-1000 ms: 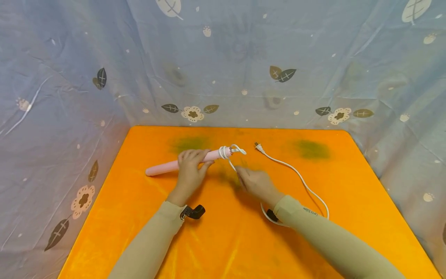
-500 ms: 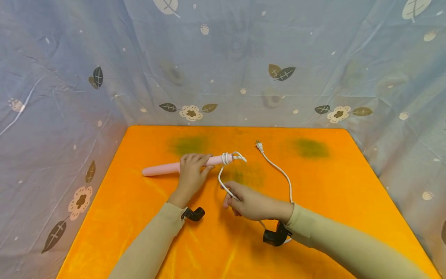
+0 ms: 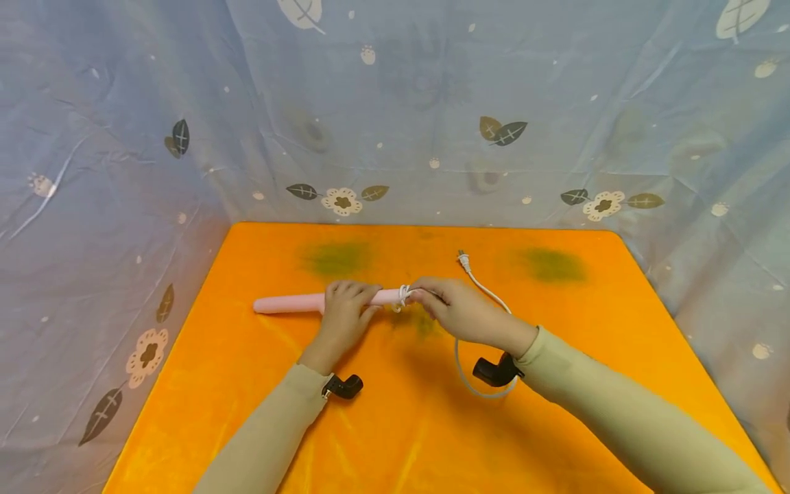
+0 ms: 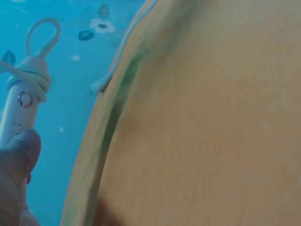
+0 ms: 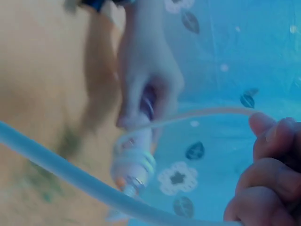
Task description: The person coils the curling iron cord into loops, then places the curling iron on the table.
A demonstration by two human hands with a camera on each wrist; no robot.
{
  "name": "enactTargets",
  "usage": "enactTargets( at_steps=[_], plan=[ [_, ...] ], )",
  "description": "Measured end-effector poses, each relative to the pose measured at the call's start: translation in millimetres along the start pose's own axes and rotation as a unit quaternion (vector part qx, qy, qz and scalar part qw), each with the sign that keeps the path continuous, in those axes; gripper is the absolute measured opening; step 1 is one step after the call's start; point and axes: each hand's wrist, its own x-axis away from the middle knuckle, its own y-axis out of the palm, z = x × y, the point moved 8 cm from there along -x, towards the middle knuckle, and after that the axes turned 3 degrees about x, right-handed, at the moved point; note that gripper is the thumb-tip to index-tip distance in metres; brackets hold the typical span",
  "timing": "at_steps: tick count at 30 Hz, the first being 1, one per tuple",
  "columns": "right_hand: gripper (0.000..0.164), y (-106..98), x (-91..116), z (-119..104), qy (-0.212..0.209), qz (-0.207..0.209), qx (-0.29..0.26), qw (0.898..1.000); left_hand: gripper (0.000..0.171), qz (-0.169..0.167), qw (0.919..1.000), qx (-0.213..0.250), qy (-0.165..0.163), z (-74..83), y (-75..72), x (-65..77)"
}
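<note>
A pink wand-like hair iron (image 3: 289, 304) lies nearly level above the table, its plain end to the left. My left hand (image 3: 344, 319) grips it around the middle; the left wrist view shows my thumb beside a round button on the handle (image 4: 21, 110). White cord loops (image 3: 404, 295) are wound round the handle's right end. Right beside that end, my right hand (image 3: 465, 312) pinches the white cord, and the right wrist view has the cord (image 5: 207, 112) running from the coils to curled fingers (image 5: 270, 186). The hand hides part of the coils in the head view.
The cord's two-pin plug (image 3: 463, 261) lies towards the back of the orange table (image 3: 382, 439). A slack cord loop (image 3: 478, 393) hangs below my right wrist. Black wrist cameras (image 3: 345, 386) sit under both sleeves. Patterned curtains (image 3: 426, 103) enclose the back and sides.
My right hand dropped towards the front with the cord, then rose to the handle's end. The handle end has tilted down to nearly level. My left hand keeps its grip.
</note>
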Motion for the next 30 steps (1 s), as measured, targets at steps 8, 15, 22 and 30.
enactTargets(
  at_steps=[8, 15, 22, 30],
  plan=[
    [0.019, -25.4, -9.0, -14.4, -0.055, 0.051, 0.061, 0.995, 0.039, 0.003, 0.9991, 0.003, 0.042, 11.6, 0.0, 5.5],
    [0.018, -40.8, -28.9, 9.8, -0.024, 0.074, 0.078, 0.994, 0.036, -0.003, 0.9965, 0.021, 0.08, 26.3, -2.4, 11.3],
    [0.024, -39.5, -40.0, 43.9, 0.031, 0.071, 0.063, 0.995, 0.034, -0.029, 0.9941, 0.026, 0.102, 38.8, 0.0, 14.8],
    [0.027, -30.0, -53.1, 64.8, 0.044, 0.064, 0.058, 0.995, 0.033, -0.029, 0.9912, 0.041, 0.123, 48.3, 0.9, 19.9]
  ],
)
